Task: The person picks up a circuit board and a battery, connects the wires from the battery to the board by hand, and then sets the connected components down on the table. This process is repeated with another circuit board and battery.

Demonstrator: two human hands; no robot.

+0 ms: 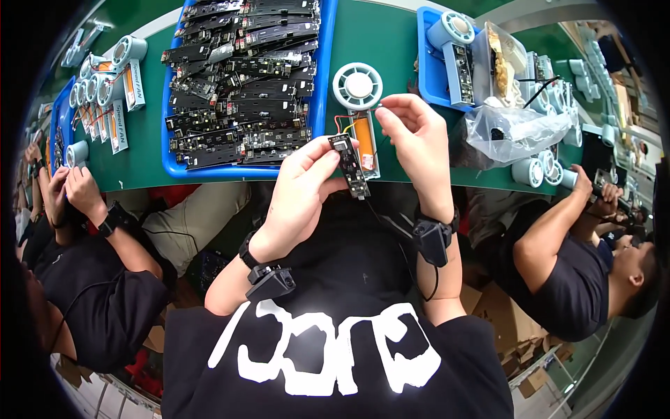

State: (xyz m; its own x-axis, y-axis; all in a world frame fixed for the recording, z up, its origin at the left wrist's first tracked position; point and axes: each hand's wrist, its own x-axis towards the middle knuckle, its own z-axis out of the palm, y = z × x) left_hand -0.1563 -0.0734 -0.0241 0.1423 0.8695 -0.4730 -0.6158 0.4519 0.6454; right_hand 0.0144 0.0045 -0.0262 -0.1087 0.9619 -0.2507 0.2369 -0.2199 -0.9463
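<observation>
Between the thumb and fingers of my left hand (pixel 303 183) is a narrow black circuit board (pixel 351 167), held upright at the table's near edge. Red and yellow wires (pixel 347 124) run from the board's top to a light-blue handheld fan (pixel 358 85), which lies just behind it. The fan's round grille points away from me, and an orange battery (pixel 364 136) shows in its opened handle. My right hand (pixel 421 136) is raised beside the fan, thumb and forefinger pinched close together. What they hold, if anything, is too small to make out.
A blue tray (pixel 167 150) heaped with circuit boards stands left of the fan. To the right are a smaller blue tray (pixel 423 73) and a clear plastic bag (pixel 499 136). More fans (pixel 105 91) lie far left. Co-workers' hands (pixel 84 192) are busy at both sides.
</observation>
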